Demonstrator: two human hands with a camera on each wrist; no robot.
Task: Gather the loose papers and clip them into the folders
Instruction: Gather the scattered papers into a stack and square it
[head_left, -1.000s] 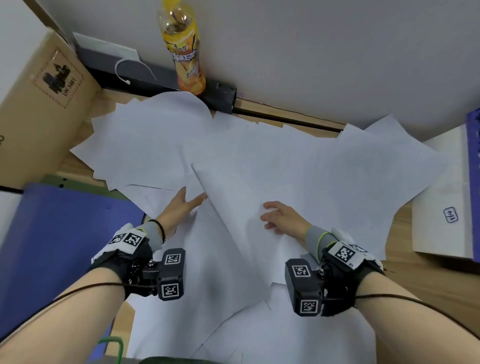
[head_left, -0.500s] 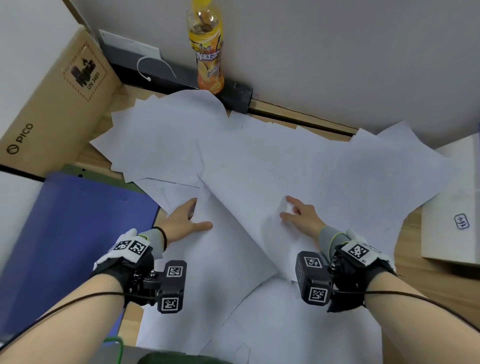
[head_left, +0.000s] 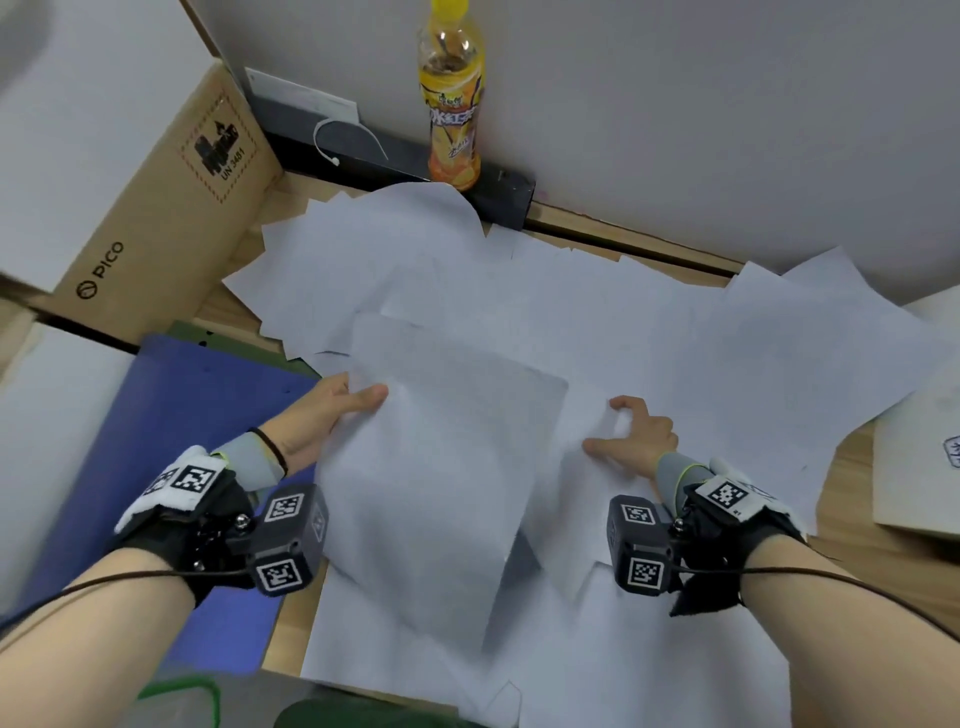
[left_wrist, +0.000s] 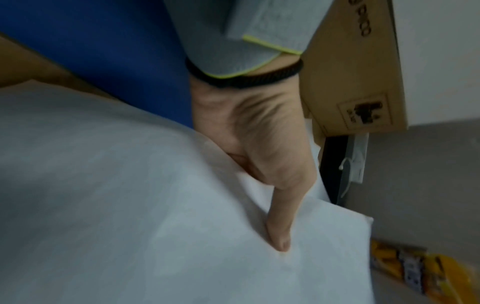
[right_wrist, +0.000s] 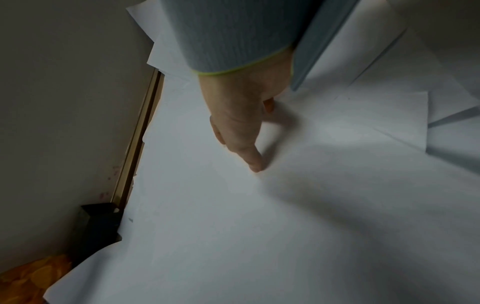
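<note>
Several loose white papers (head_left: 649, 332) lie overlapping across the wooden desk. My left hand (head_left: 363, 395) pinches the left edge of one sheet (head_left: 441, 467), thumb on top and fingers underneath, and this sheet is raised off the pile. The left wrist view shows the same thumb (left_wrist: 279, 236) pressing on that sheet (left_wrist: 130, 205). My right hand (head_left: 613, 426) rests on the papers to the right of the raised sheet, with bent fingers and fingertips touching the paper; nothing is lifted by it. The right wrist view shows a fingertip (right_wrist: 255, 166) pressing down. A blue folder (head_left: 156, 467) lies closed at the left.
A PICO cardboard box (head_left: 156, 208) stands at the far left. An orange drink bottle (head_left: 452, 104) stands on a black bar (head_left: 405, 166) against the back wall. A green folder edge (head_left: 228, 338) shows under the blue one. A brown folder (head_left: 914, 478) lies at the right edge.
My left hand has taken hold of the sheet's left edge and raised it, turning it squarer to me. My right hand has come off that sheet and slid right onto the pile.
</note>
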